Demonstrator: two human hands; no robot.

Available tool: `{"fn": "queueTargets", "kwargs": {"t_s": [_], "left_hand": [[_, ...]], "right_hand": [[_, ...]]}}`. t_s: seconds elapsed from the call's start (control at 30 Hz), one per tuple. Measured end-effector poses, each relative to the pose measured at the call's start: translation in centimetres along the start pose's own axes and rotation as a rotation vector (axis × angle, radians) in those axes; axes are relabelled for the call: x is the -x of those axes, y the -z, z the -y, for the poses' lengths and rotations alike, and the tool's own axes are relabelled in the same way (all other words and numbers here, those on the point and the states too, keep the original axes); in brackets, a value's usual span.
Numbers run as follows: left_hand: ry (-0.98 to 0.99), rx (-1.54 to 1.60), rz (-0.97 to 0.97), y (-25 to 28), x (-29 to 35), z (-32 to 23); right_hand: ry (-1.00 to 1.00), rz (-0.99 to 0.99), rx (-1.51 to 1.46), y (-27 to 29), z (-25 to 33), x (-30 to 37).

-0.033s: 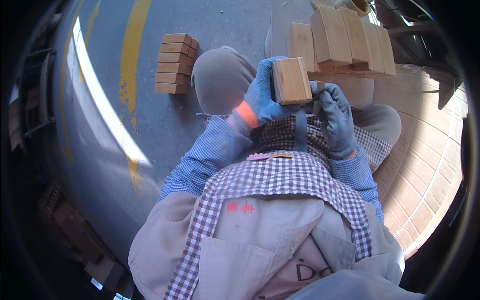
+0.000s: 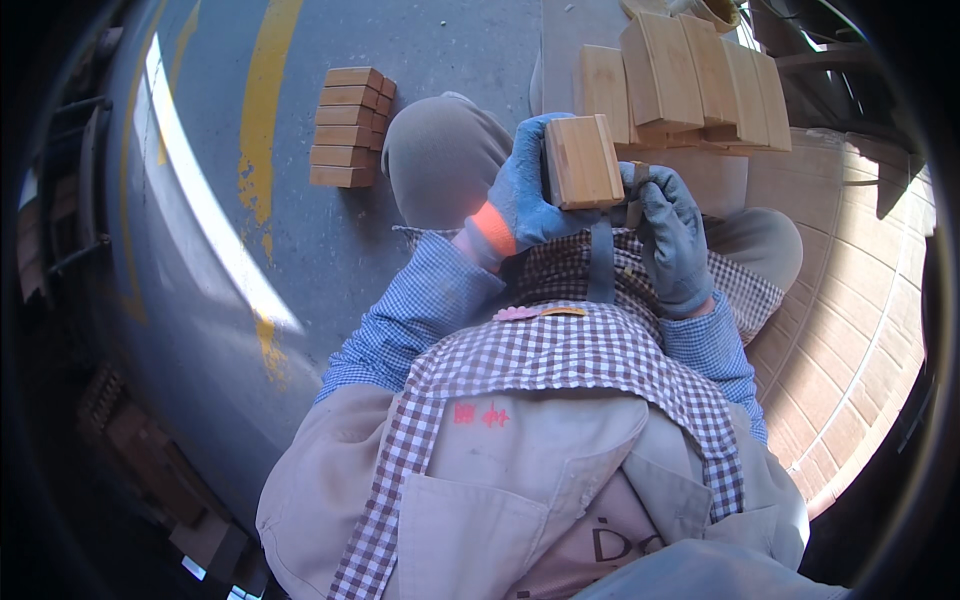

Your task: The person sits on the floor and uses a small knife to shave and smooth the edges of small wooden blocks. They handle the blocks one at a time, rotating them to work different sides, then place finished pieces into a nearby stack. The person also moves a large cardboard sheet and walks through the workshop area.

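A blue-gloved hand with an orange cuff, my left hand (image 2: 522, 195), is wrapped round a light-brown wooden block (image 2: 584, 168) held up over my lap. Close by on the right, my right hand (image 2: 675, 240) in a grey-blue glove has its fingers curled together. They pinch a small, thin brownish piece (image 2: 640, 176) beside the block; its kind cannot be made out. Below the block a flat dark-grey strip (image 2: 601, 264) hangs against my checked apron (image 2: 560, 345). The block hides part of the left fingers.
On the grey floor at left stands a neat stack of wooden blocks (image 2: 345, 135). Several larger wooden blocks (image 2: 662, 80) stand in a row at the far right. Flattened cardboard (image 2: 840, 300) lies right of my knee. Yellow lines (image 2: 258, 110) mark the floor.
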State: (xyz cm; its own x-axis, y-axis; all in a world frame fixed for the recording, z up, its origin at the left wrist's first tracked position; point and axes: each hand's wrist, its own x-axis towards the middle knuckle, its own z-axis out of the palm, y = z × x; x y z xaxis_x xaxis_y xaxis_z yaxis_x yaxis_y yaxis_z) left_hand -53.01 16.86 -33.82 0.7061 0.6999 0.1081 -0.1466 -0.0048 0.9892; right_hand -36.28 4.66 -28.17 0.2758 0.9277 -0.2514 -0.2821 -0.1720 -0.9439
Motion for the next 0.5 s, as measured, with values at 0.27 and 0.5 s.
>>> {"fn": "queueTargets", "kwargs": {"t_s": [0.27, 0.5], "left_hand": [[-0.069, -0.064, 0.010, 0.00, 0.01, -0.15], [-0.080, -0.004, 0.005, -0.26, 0.16, -0.05]], "right_hand": [[0.000, -0.013, 0.032, 0.03, -0.07, 0.02], [0.025, 0.056, 0.023, 0.55, 0.24, -0.10]]}}
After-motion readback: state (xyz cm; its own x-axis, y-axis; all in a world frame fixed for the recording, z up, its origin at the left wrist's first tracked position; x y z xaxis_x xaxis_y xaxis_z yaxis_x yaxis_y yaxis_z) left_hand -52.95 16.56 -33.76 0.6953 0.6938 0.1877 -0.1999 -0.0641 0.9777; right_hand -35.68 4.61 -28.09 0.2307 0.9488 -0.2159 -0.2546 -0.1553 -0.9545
